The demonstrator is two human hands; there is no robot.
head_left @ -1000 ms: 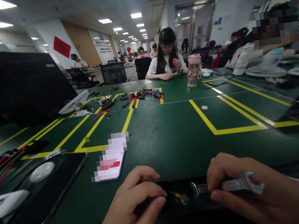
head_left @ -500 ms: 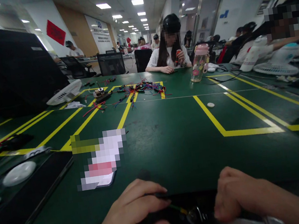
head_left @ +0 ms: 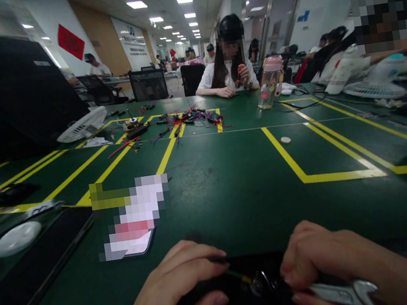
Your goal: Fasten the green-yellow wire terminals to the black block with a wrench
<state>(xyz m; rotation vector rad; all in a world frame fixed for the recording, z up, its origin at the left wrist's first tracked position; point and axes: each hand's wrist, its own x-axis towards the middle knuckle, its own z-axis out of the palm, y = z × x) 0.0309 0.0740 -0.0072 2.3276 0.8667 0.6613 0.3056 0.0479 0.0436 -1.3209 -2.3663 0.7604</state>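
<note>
At the table's near edge, my left hand [head_left: 186, 286] curves its fingers round the left side of a dark object whose outline is lost in shadow. My right hand [head_left: 317, 262] is closed on a silver wrench [head_left: 344, 294], whose open jaw sticks out below the palm toward the lower right. Between the hands, a shiny round metal part [head_left: 258, 283] shows, with a green and yellow wire [head_left: 244, 277] running left from it toward my left fingers. Whether the wrench touches the metal part cannot be made out.
A phone [head_left: 140, 244] lies left of centre, near a dark flat panel [head_left: 34, 272] and a white mouse [head_left: 17, 239]. Farther off are tangled wires [head_left: 189, 119], a small white disc [head_left: 285, 140] and a pink-lidded bottle [head_left: 271, 82]. A person sits across the table.
My right hand has shifted slightly left and up, and the wrench's open jaw now shows more clearly below it. My left hand keeps nearly the same pose. The whole view has shifted a little.
</note>
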